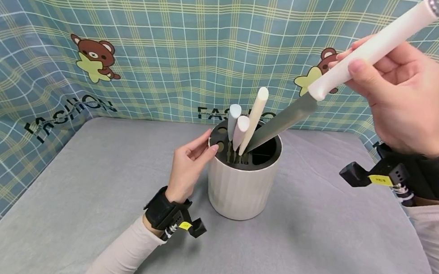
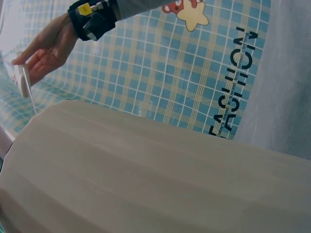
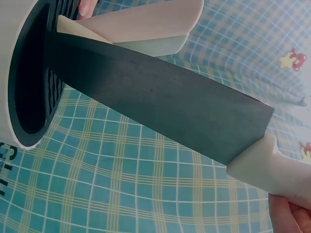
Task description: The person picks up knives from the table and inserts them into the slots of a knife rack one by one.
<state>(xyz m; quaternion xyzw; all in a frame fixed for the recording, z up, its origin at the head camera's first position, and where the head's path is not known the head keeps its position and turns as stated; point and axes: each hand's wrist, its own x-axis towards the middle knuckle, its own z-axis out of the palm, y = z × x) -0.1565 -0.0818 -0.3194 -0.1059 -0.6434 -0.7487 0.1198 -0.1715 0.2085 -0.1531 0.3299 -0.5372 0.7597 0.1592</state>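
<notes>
My right hand grips a large kitchen knife by its white handle, above and right of a ribbed off-white knife holder. The broad blade slants down to the left, its tip at the dark opening in the holder's black top. At the holder's left side, my left hand pinches the rim between thumb and fingers. A pale blue handle, a pinkish handle and a cream handle stick up from the slots. In the right wrist view the blade crosses in front of these handles.
The holder stands on a grey cloth-covered table. Behind it hangs a blue-green checked curtain with printed bears and lettering. Round holes and narrow slots lie in the black insert, beside a larger dark opening.
</notes>
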